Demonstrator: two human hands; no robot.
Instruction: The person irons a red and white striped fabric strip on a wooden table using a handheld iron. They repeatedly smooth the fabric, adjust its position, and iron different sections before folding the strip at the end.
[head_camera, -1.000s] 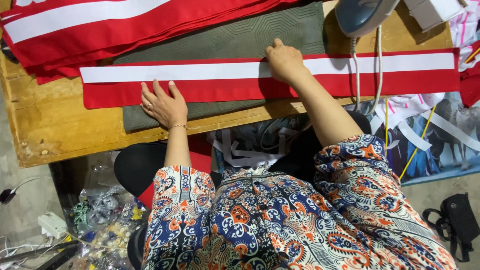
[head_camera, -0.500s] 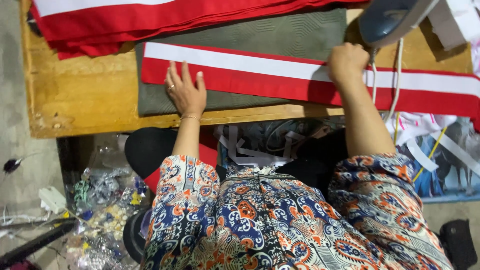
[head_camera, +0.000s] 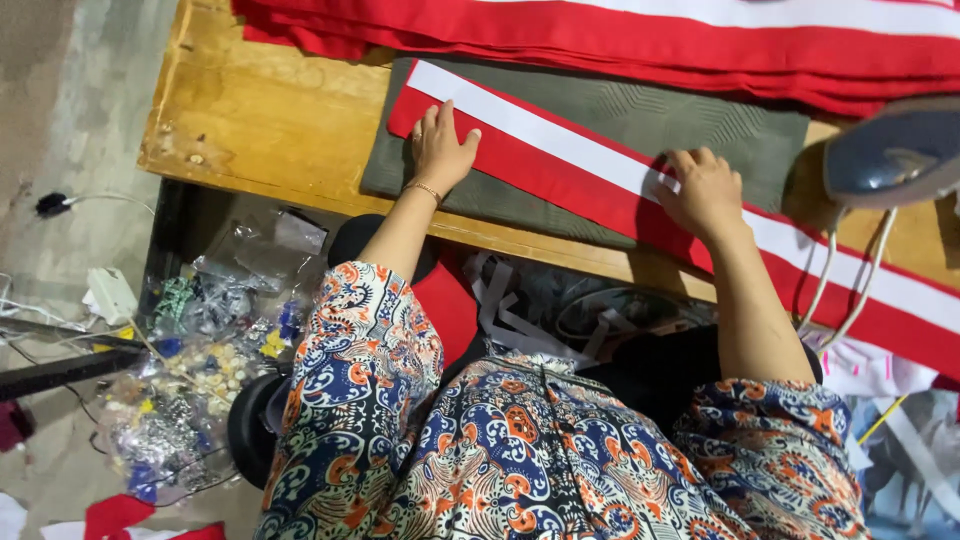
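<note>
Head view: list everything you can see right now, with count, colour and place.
fabric strip: one, red with white band, across the pad
pad: one, grey-green, on the table
table: one, yellow-brown wood
folded fabric stack: one, red and white, far edge
iron: one, grey, right side, cords hanging
plastic bags: several, clear, on the floor at left
left hand: flat on the strip's left end
right hand: flat on the strip

A fabric strip (head_camera: 600, 180) lay on a mat (head_camera: 700, 120) on the wooden table (head_camera: 260, 110), under both hands: left hand (head_camera: 440, 150) at its end, right hand (head_camera: 705, 190) along it. Beyond the hands lay stacked fabric (head_camera: 650, 35); an iron (head_camera: 895, 150) stood right of the right hand.
</note>
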